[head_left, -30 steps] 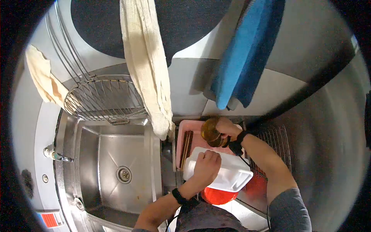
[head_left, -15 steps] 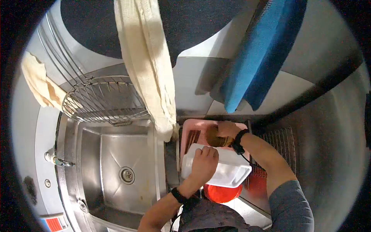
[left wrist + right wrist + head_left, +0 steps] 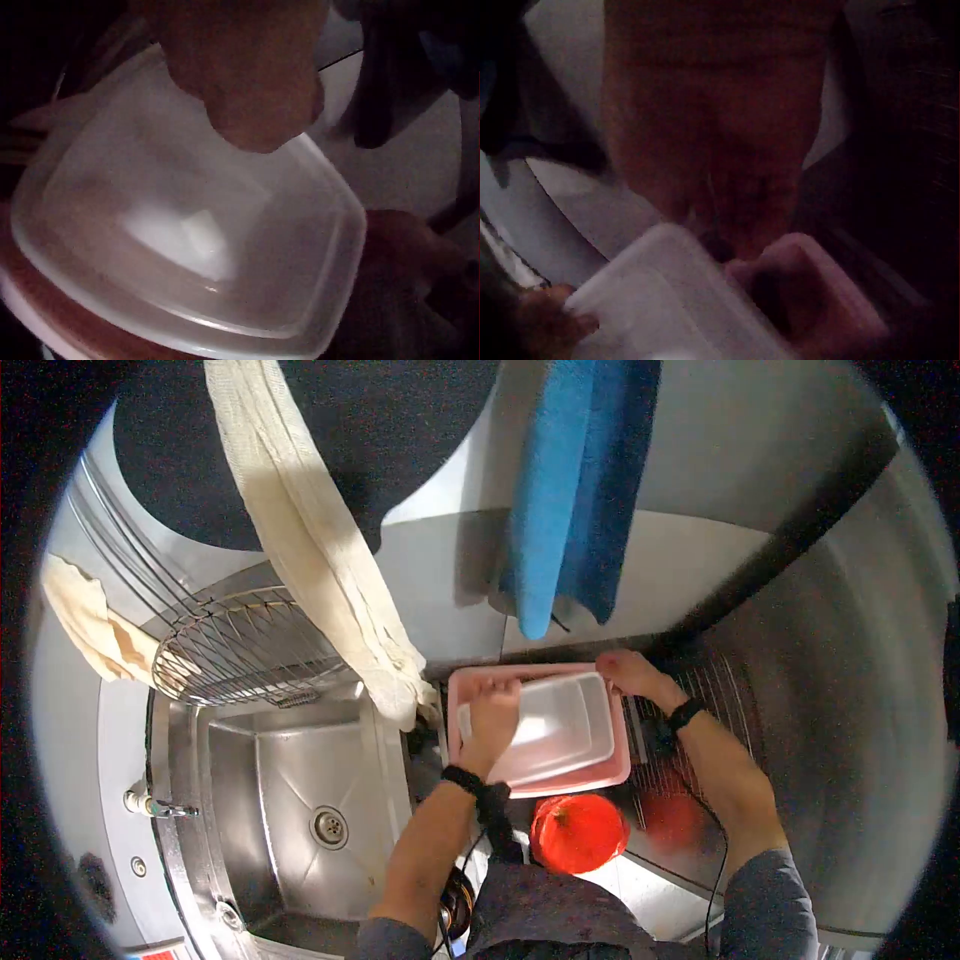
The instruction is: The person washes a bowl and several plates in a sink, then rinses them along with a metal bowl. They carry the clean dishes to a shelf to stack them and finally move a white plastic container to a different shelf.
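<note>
Right hand (image 3: pixel 636 676) moved to corner of pink tray (image 3: pixel 601 774), grip unclear; left hand (image 3: pixel 492 722) pinches white container (image 3: pixel 560 728).

"Where's the white box (image 3: pixel 560 725)?"
"A bit low and right of the middle of the frame, over the pink tray (image 3: pixel 590 775)."
"Is it straight?"
"No, it's slanted. It's shiny, and both have round corners."

We list: sink (image 3: pixel 290 780) at left — wire basket (image 3: pixel 235 645) behind it; tray (image 3: pixel 621 745) right of sink — container (image 3: pixel 550 725) over it, bucket (image 3: pixel 580 838) before it, wire rack (image 3: pixel 720 700) to its right.
</note>
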The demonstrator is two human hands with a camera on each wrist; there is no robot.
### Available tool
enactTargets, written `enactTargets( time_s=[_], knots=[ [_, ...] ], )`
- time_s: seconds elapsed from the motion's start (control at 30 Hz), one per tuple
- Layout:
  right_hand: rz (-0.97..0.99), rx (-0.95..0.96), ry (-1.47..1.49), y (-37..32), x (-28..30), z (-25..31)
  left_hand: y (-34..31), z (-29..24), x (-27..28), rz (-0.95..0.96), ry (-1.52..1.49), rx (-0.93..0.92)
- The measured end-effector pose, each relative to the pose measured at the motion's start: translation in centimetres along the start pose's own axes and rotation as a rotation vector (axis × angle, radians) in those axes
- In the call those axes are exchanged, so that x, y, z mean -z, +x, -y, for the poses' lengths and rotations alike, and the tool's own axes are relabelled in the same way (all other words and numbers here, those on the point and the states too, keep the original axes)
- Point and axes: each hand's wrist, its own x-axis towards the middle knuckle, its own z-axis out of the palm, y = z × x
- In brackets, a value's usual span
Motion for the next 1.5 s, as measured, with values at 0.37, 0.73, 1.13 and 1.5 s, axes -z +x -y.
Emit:
enactTargets(
  time_s=[0.37, 0.73, 1.13, 1.5],
  knots=[
    [-0.200, 0.123, 0.025, -7.3, -2.5, -1.0, -3.8, -1.1, -1.2, 0.282, 1.232, -0.543],
    [-0.536, 0.308, -0.016, -11.0, -4.9, -0.4, -11.1, -7.0, -1.0, 0.198, 1.433, -0.285],
    [0.010, 0.602, 0.336, -16.0, -17.7, 10.6, -37.3, -17.7, 3.4, -0.147, 1.439, -0.130],
    [0.682, 1.005, 0.230, -31.5, -34.7, 35.0, -63.7, -26.7, 11.8, -0.848, 1.475, 0.134]
  ],
)
